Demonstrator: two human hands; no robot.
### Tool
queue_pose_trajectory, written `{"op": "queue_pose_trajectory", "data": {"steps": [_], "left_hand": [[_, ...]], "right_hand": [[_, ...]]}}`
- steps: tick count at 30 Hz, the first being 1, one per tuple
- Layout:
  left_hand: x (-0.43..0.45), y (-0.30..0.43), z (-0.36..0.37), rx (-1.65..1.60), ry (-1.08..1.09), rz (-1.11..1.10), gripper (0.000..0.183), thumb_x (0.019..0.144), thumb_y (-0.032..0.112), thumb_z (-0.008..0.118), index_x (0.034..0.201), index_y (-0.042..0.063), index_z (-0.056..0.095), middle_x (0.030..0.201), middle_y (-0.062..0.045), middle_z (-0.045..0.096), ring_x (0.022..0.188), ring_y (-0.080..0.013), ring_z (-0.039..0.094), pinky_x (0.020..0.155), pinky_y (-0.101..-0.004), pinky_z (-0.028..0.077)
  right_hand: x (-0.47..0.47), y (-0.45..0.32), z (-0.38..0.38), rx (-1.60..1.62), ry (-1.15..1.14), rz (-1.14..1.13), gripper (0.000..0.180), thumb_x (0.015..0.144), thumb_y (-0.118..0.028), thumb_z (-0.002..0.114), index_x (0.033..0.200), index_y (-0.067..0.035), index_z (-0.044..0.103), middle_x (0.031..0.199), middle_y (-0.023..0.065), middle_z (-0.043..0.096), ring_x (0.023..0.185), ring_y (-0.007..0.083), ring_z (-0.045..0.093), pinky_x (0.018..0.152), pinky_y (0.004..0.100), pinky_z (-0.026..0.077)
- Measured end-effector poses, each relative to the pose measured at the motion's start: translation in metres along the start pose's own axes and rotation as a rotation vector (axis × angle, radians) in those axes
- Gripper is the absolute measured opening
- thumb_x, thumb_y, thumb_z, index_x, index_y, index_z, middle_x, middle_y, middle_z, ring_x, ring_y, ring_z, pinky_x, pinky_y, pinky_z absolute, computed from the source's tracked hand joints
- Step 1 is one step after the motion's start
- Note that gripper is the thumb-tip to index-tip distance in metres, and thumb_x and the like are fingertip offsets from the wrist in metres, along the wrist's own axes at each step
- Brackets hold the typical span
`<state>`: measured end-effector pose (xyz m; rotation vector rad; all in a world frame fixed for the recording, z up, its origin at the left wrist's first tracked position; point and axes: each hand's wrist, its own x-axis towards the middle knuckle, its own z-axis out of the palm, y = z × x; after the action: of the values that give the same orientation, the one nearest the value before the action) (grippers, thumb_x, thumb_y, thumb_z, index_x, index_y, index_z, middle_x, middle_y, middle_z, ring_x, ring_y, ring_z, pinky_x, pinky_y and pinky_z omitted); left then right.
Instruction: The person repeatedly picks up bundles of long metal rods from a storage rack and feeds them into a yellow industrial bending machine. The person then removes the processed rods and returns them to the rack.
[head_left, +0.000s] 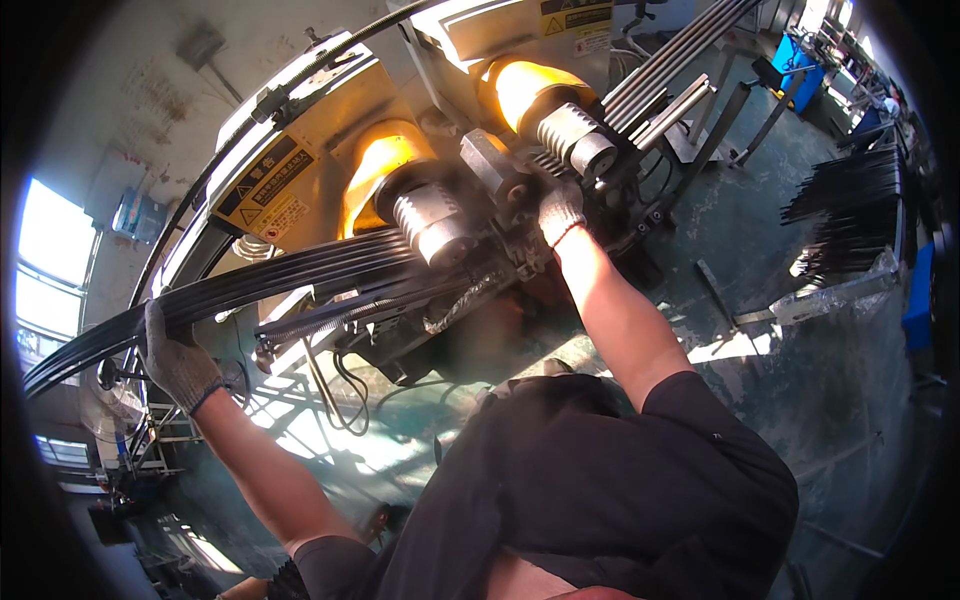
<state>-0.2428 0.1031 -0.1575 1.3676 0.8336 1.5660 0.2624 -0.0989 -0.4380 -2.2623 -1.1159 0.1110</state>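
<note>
My left hand (180, 363), in a knitted work glove, grips a bundle of long dark metal bars or tubes (300, 279) from below. The bundle runs from the far left to a grooved metal roller (433, 229) on the machine. My right hand (561, 210), also gloved, reaches between that roller and a second grooved roller (576, 139). It is at the right side of a steel block (493, 166); its fingers are dark and blurred, so what they touch is unclear. More metal rods (679, 56) extend from the machine towards the upper right.
Behind the rollers stand yellow spindle housings (379, 165) and a machine panel with warning labels (266, 180). A hose loop (352, 420) hangs below. At right, a rack (832, 304) carries many dark rods, and metal stand legs (720, 127) stand on the green floor.
</note>
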Motion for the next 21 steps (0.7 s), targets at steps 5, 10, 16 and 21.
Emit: {"op": "queue_pose_trajectory", "data": {"steps": [5,10,16,21], "left_hand": [[-0.002,0.036,0.089,0.022,-0.035,0.097,0.041,0.100,0.019,0.069,0.127,-0.011,0.061,0.118,-0.019,0.071,0.108,-0.0245,0.071,0.093,-0.0315,0.058],[-0.016,0.059,0.134,0.229,-0.152,0.175,0.042,0.098,0.021,0.071,0.127,-0.008,0.062,0.117,-0.017,0.071,0.109,-0.0239,0.070,0.098,-0.0346,0.057],[-0.024,0.080,0.225,0.696,-0.386,0.540,0.045,0.095,0.041,0.066,0.113,0.000,0.067,0.099,-0.012,0.070,0.096,-0.0236,0.065,0.090,-0.0400,0.049],[-0.044,0.098,0.280,0.651,-0.588,0.509,0.032,0.090,0.030,0.066,0.102,0.000,0.066,0.084,-0.008,0.065,0.077,-0.0195,0.063,0.073,-0.0347,0.050]], "right_hand": [[0.025,0.057,0.062,0.106,0.093,-0.181,0.080,0.088,-0.034,0.073,0.158,-0.018,0.037,0.141,0.0060,0.063,0.127,0.0220,0.062,0.101,0.0339,0.052],[0.013,-0.002,0.020,0.013,-0.162,0.067,0.075,0.085,-0.035,0.078,0.151,-0.019,0.045,0.127,0.0083,0.072,0.113,0.0290,0.071,0.093,0.0365,0.056],[0.040,0.060,0.058,0.253,0.090,-0.089,0.067,0.085,-0.038,0.078,0.144,-0.023,0.051,0.120,0.0107,0.075,0.110,0.0350,0.072,0.091,0.0404,0.057],[0.045,0.062,0.065,0.543,0.097,0.090,0.053,0.092,-0.037,0.070,0.138,-0.017,0.054,0.116,0.0123,0.072,0.109,0.0349,0.070,0.091,0.0431,0.057]]}}
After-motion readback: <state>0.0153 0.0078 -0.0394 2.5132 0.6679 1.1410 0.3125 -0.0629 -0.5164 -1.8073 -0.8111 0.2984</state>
